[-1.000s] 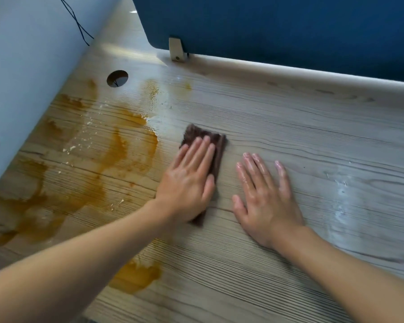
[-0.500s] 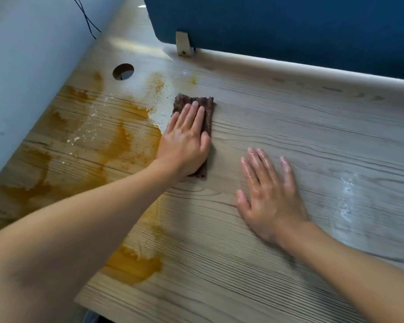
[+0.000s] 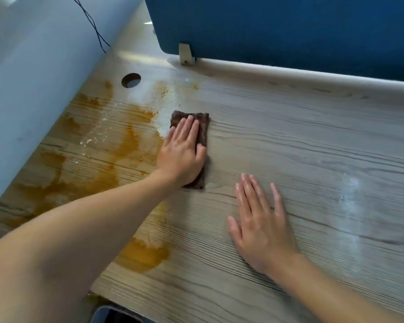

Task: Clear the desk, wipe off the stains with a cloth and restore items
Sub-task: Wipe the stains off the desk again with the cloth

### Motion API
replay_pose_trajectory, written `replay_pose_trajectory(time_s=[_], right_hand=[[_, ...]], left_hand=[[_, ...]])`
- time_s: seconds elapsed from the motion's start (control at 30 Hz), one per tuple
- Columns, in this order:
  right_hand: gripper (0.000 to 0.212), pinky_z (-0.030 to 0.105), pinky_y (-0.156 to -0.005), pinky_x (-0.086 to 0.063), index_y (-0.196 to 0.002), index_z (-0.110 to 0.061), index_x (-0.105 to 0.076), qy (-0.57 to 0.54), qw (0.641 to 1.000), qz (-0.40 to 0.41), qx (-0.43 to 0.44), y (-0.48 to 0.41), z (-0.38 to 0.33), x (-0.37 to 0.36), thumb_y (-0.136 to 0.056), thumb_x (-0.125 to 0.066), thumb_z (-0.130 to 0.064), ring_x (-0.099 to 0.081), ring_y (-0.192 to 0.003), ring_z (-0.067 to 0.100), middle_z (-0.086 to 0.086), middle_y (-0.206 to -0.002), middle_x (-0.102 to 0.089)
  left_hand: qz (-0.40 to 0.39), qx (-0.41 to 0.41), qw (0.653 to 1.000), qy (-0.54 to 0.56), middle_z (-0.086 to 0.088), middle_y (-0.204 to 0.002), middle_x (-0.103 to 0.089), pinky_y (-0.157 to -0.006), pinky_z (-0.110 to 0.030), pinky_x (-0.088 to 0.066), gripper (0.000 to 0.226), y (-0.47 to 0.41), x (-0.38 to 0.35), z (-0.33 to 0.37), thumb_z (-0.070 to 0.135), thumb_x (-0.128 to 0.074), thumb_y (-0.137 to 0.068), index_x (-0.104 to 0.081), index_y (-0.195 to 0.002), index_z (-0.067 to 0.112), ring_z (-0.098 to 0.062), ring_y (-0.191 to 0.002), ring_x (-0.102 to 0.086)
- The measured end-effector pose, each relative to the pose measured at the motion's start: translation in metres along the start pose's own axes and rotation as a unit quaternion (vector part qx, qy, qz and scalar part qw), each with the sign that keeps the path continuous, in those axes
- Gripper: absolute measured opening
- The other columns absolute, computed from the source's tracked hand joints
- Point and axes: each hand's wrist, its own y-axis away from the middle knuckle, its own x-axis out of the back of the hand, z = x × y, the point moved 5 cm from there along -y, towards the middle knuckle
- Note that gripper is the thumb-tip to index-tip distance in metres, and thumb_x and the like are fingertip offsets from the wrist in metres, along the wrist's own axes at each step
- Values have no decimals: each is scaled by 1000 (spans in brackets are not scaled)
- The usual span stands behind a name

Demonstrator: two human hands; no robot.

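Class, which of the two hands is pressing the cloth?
The left hand, flat on the brown cloth; the right hand rests on bare desk.

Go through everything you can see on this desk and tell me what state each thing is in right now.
brown cloth: flat on the desk, under the left hand.
left hand: open, palm down, pressing the cloth.
right hand: open, flat on bare desk, fingers spread, holding nothing.
stains: orange-brown, unwiped, across the desk's left part.
desk: damp sheen on the right part.
cable hole: uncovered.
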Motion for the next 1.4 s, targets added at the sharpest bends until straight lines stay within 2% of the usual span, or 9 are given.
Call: replay_pose_trajectory(time_s=[0.13, 0.4, 0.67, 0.8, 0.93, 1.03, 1.13, 1.27, 1.4], right_hand=[[73, 59, -118, -19, -150, 0, -34, 15, 1000, -8, -7, -2, -2, -1, -93, -32, -46, -21, -151, 27, 16, -161, -25], [73, 58, -118, -20, -149, 0, -38, 33, 999, -1, -14, -3, -3, 0, -92, -31, -45, -23, -150, 25, 16, -160, -28], [73, 57, -119, -17, -153, -4, -30, 35, 999, 1, -16, -2, -1, -3, -95, -27, -48, -16, -152, 23, 13, -162, -22], [74, 58, -119, -18, -152, -3, -33, 33, 999, 4, -18, -3, -1, -3, -93, -28, -48, -20, -151, 24, 13, -162, -25], [74, 58, -118, -19, -150, -2, -37, 35, 999, 1, -22, -4, -2, -1, -91, -28, -47, -24, -150, 25, 14, -160, -28], [70, 61, -117, -20, -148, -2, -41, 41, 999, 4, -25, 0, -8, 3, -93, -29, -44, -27, -149, 26, 16, -158, -31], [69, 61, -116, -22, -149, -3, -39, 18, 999, 12, -23, 10, -26, 0, -95, -30, -45, -27, -149, 27, 16, -158, -32], [71, 59, -119, -17, -153, -6, -27, 11, 1000, -1, -17, 20, -35, -6, -97, -25, -50, -12, -152, 26, 15, -162, -20], [72, 59, -119, -16, -153, -5, -29, 20, 1000, -13, -19, 19, -34, -6, -96, -25, -50, -12, -152, 27, 15, -162, -19]], left_hand=[[9, -10, 1000, -14, -3, -167, 4, -125, -36, 2, 68, 18, -3, 11, 43, -14, -99, -4, -160, 14, -13, -153, 9], [-24, -295, 955, -24, -5, -165, -17, -125, -39, -15, 70, 141, -15, 31, 40, -40, -94, -27, -157, 12, -15, -154, -8], [-5, 6, 1000, -8, 1, -167, 7, -125, -35, 2, 71, 9, -2, -19, 46, -16, -97, -1, -160, 17, -9, -152, 10], [3, -57, 998, -30, -5, -167, 5, -126, -38, 0, 70, 55, -6, 1, 46, -11, -99, -3, -159, 12, -15, -153, 10], [-16, -220, 975, -43, -7, -166, -8, -125, -41, -12, 69, 144, -15, 25, 43, -27, -99, -17, -158, 10, -17, -154, 0], [-32, -263, 963, -43, -4, -167, -9, -125, -39, -12, 71, 155, -19, 24, 42, -34, -97, -17, -159, 13, -14, -154, -1], [-7, -188, 981, -39, -2, -166, -12, -125, -35, -9, 71, 113, -12, 12, 43, -29, -95, -20, -159, 16, -12, -154, -4], [-6, -17, 1000, -19, -1, -167, 6, -125, -34, 3, 70, 53, -8, -15, 45, -17, -98, -2, -160, 16, -10, -153, 10], [8, -48, 998, -27, -6, -167, 4, -126, -38, -3, 69, 85, -11, -1, 44, -14, -99, -4, -159, 12, -15, -153, 9]])
